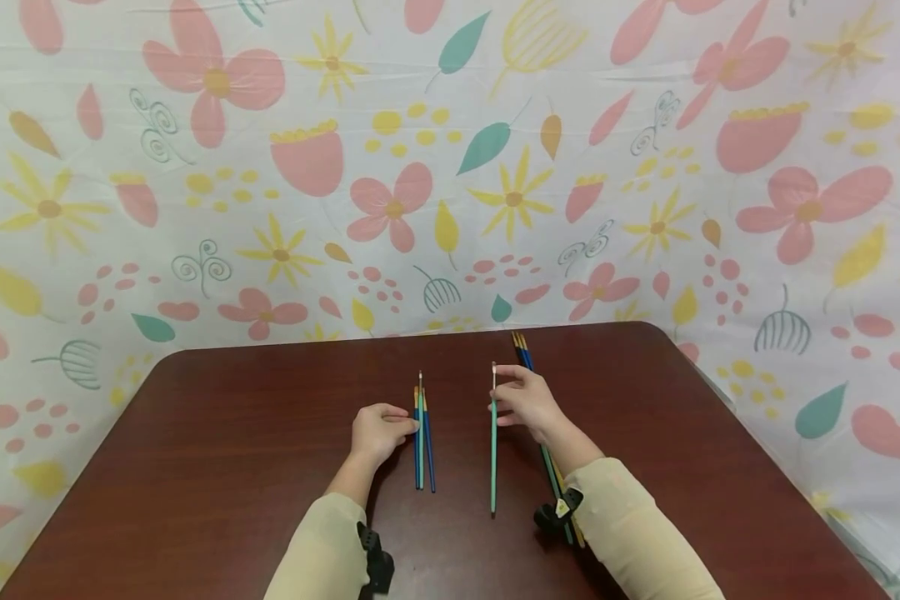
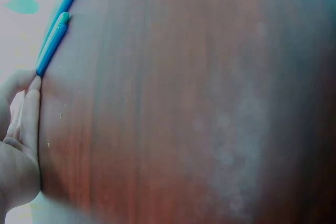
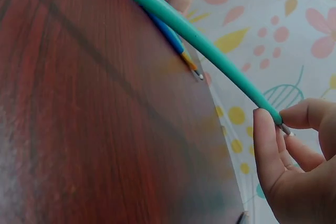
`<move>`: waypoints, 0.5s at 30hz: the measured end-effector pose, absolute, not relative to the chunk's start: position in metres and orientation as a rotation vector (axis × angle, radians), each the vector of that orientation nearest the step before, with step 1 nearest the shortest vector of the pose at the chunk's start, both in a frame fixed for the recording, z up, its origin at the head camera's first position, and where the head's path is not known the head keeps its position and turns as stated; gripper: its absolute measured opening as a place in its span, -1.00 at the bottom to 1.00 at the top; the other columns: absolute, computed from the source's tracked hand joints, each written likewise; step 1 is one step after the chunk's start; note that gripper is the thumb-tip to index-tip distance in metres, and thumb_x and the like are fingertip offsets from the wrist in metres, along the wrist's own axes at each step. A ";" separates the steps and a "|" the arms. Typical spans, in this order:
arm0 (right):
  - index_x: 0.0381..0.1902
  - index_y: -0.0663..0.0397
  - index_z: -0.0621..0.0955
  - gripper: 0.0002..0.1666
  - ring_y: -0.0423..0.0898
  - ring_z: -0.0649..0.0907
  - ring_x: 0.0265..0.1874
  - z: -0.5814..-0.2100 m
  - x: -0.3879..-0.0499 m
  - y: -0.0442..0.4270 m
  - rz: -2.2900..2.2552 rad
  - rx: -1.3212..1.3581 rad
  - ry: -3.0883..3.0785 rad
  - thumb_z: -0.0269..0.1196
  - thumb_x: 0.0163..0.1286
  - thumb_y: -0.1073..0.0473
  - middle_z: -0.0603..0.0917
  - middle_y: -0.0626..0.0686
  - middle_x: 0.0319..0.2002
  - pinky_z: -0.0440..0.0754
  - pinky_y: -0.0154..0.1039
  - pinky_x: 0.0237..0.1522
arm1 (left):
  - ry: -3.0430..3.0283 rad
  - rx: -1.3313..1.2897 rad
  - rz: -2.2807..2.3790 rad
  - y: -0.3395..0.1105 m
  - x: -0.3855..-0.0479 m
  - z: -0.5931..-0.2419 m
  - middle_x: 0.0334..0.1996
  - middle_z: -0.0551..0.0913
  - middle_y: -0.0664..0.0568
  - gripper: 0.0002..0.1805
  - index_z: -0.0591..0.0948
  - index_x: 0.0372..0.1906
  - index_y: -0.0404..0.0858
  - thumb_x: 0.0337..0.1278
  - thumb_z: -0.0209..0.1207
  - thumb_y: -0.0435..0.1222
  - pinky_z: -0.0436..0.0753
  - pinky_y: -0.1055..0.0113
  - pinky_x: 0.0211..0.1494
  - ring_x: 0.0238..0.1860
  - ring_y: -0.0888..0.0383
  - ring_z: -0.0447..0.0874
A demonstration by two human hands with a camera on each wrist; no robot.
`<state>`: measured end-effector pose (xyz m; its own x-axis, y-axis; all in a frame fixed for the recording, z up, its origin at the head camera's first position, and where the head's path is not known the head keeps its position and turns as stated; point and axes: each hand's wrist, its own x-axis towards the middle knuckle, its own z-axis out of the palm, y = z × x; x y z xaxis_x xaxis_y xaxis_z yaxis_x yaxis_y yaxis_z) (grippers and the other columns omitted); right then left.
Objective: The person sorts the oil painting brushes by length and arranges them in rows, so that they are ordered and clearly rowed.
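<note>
Altogether, three slim paintbrushes lie at the left hand (image 1: 378, 433): a blue-handled brush with a yellow ferrule (image 1: 417, 458), a thin green-handled brush (image 1: 422, 458) and a second blue-handled brush (image 1: 430, 458). The left thumb and forefinger pinch the first blue one. One mint-green wooden paintbrush (image 1: 493, 454) is pinched near its bristle end by the right hand (image 1: 528, 404), raised off the table. Beyond that hand lies one bundle of blue, green and yellow brushes (image 1: 523, 354), partly under the forearm, so its count cannot be told; its tips come near the far edge of the dark red-brown wooden table (image 1: 232, 450). A wide stretch of wood runs from the left hand to the left edge, a smaller one right of the right forearm, and a narrow lane between the three brushes and the raised one.
</note>
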<state>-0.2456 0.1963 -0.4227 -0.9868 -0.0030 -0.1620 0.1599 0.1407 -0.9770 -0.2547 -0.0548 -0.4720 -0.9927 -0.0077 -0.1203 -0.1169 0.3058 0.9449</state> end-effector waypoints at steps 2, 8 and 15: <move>0.28 0.14 0.36 -0.44 0.07 0.71 -0.29 -0.423 -0.243 0.199 -1.964 0.142 2.293 0.11 0.31 0.31 0.61 0.27 -0.13 0.70 -0.17 -0.44 | 2.456 -0.123 1.800 -0.055 -0.254 -0.472 -0.34 0.74 -0.14 -0.74 0.66 -0.25 -0.36 -0.08 0.38 -0.32 0.70 0.27 -0.31 -0.42 0.14 0.71; 0.32 0.16 0.34 -0.42 0.08 0.72 -0.29 -0.422 -0.237 0.211 -1.927 0.121 2.334 0.08 0.32 0.29 0.59 0.35 -0.06 0.71 -0.15 -0.43 | 2.457 -0.109 1.809 -0.056 -0.255 -0.473 -0.33 0.74 -0.16 -0.73 0.66 -0.23 -0.37 -0.08 0.38 -0.33 0.70 0.26 -0.31 -0.41 0.12 0.71; 0.36 0.17 0.29 -0.39 0.12 0.70 -0.26 -0.423 -0.227 0.229 -1.869 0.120 2.362 0.05 0.35 0.28 0.54 0.42 0.03 0.71 -0.11 -0.39 | 2.459 -0.101 1.807 -0.055 -0.255 -0.472 -0.34 0.74 -0.15 -0.74 0.65 -0.24 -0.37 -0.08 0.38 -0.34 0.70 0.28 -0.32 -0.42 0.14 0.71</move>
<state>-0.2273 0.2287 -0.4228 -0.9888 -0.0168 -0.1485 0.1407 0.2313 -0.9627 -0.2550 -0.0545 -0.4724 -0.9939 -0.0010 -0.1105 -0.1057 0.2984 0.9486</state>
